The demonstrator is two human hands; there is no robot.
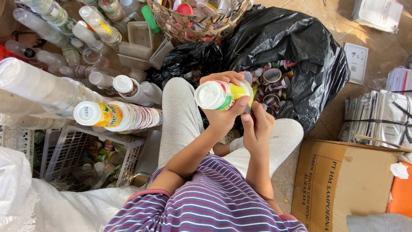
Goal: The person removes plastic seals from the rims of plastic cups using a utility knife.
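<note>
You're sitting on the floor w/ knees up, looking down at both hands over your lap. Your left hand [223, 109] is wrapping tight around a cup [221, 94], fingers over the top side and thumb pressing under it, holding it tipped on its side w/ the white base facing you. The cup is plastic w/ a yellow-green label, and it's sitting just above your knees, in front of the black bag [296, 51]. Your right hand [256, 124] is closing in a loose fist right beside the cup, touching its far end; it's pinching something thin and dark, can't tell what. The bag is lying open just beyond, w/ small label scraps and rings piling inside it. To your left, long stacks of nested cups [116, 115] are lying on a white crate [64, 148], w/ clear bottles [43, 17] further back. A woven basket [197, 21] is standing past your knees, full of mixed plastic. To your right, a cardboard box [339, 180] is sitting near your hip, w/ tied paper bundles [377, 116] behind it.
</note>
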